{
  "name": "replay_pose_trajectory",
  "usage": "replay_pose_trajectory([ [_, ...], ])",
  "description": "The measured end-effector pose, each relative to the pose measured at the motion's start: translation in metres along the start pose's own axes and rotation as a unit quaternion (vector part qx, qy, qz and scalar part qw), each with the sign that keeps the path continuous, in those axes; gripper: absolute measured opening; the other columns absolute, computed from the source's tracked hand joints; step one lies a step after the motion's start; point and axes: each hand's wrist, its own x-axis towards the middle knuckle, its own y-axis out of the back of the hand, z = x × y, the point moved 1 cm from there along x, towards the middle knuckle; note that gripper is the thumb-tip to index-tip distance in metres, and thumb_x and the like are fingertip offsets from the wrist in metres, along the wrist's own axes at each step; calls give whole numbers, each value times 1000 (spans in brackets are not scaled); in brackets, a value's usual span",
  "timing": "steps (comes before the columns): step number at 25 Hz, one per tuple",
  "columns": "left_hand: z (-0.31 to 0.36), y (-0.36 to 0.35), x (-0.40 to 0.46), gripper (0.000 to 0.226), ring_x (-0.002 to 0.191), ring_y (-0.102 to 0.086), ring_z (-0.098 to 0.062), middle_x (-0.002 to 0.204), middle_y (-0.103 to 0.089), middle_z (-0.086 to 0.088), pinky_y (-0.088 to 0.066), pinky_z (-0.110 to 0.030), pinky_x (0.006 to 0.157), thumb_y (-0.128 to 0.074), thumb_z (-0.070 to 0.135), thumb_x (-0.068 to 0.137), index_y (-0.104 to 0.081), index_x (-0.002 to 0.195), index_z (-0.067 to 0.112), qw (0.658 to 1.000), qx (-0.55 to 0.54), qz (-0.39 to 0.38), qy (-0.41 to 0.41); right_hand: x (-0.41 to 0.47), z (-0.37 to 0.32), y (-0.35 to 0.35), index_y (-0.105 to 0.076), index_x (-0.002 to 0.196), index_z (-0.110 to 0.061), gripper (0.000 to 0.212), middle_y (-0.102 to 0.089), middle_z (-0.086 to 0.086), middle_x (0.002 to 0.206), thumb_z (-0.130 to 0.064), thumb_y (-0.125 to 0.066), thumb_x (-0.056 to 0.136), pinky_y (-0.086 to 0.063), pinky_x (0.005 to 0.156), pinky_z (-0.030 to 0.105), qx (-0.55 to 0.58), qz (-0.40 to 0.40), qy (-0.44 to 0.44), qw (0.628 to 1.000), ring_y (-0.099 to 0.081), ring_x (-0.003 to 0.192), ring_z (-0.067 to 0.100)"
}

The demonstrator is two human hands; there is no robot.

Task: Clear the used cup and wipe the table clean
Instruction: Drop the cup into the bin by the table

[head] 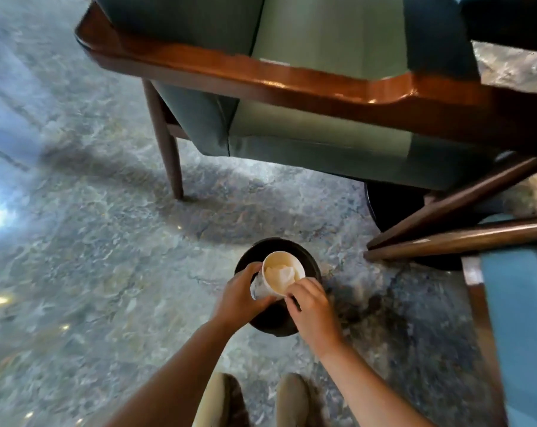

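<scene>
Left hand [241, 292] grips cup [278, 277], seemingly over bin [311, 266]

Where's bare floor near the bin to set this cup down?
Left of the bin, the floor is open up to the chair leg. Right is crowded: slanted wooden legs. Both hands hold the cup over the bin.

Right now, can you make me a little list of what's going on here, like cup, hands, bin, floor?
cup: white paper cup with crumpled white paper inside, tilted over the bin
left hand: wrapped around the cup's side
right hand: fingertips at the cup's rim
bin: round black bin on the floor, right under the cup
floor: grey marbled stone floor
nearby: green cushioned chair with wooden legs, beyond the bin
</scene>
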Motion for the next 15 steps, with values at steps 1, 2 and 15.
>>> replay_pose_trajectory([
  [1,-8,-8,7,79,117,-56,-17,129,-59,2,-49,-34,93,-77,48,64,-46,131,22,1000,8,-9,7,1,9,-9,-64,79,-8,7,-63,4,81,-2,-68,76,-47,75,25,-14,-22,-10,1000,-54,87,16],
  [2,-14,-15,12,81,122,-52,-18,134,-55,1,-47,-35,97,-77,45,66,-42,135,22,999,21,-22,17,2,17,-15,-65,81,-9,7,-64,3,85,-5,-68,76,-50,74,28,-32,-47,-19,998,-57,90,19],
  [15,196,141,-84,32,107,-58,-25,114,-62,-5,-45,-36,84,-44,35,94,-55,117,15,937,341,-45,-66,6,-146,200,-54,115,-15,25,-57,6,116,-25,-47,93,-44,90,36,-131,-110,-95,981,-47,114,24],
])
